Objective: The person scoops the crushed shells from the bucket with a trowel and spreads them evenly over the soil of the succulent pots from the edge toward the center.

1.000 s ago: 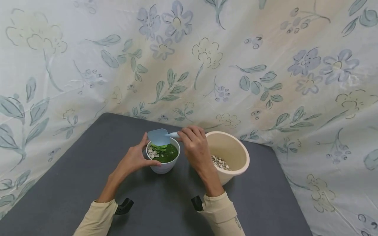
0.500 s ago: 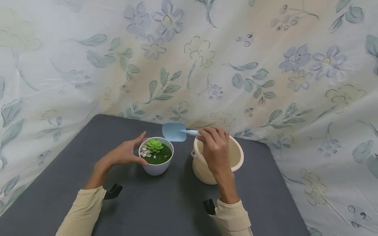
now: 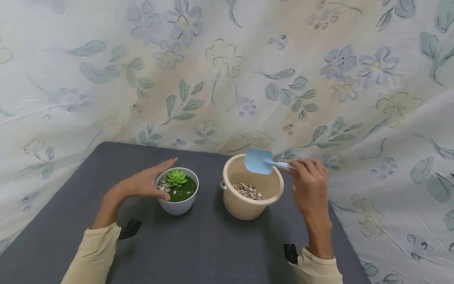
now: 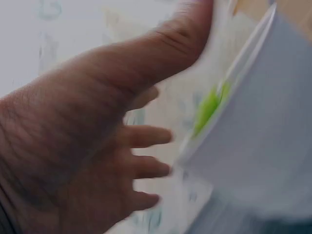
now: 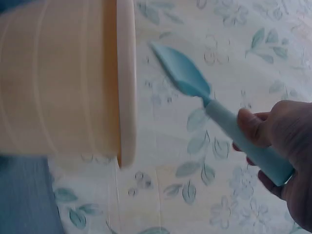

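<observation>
My right hand (image 3: 310,183) grips the handle of a light blue trowel (image 3: 259,161), whose blade hangs over the far rim of a cream bucket (image 3: 244,207). Grey and white pebbles (image 3: 248,191) lie in the bottom of that bucket. In the right wrist view the trowel (image 5: 183,68) points toward the bucket's rim, and its blade looks bare. My left hand (image 3: 143,183) is spread at the left side of a white pot (image 3: 179,207), thumb near the front rim. Inside the pot are a green succulent (image 3: 176,178), green moss-like cover (image 3: 184,190) and some pale stones (image 3: 163,184).
Both containers stand on a dark grey table (image 3: 202,252), with a gap between them. A floral curtain (image 3: 220,79) hangs behind the table's far edge. A black wrist mount (image 3: 130,229) sticks out from the left sleeve.
My right hand has carried the trowel rightward from over the white pot to over the bucket. The succulent and the pebbles now show fully. My left hand stays beside the pot.
</observation>
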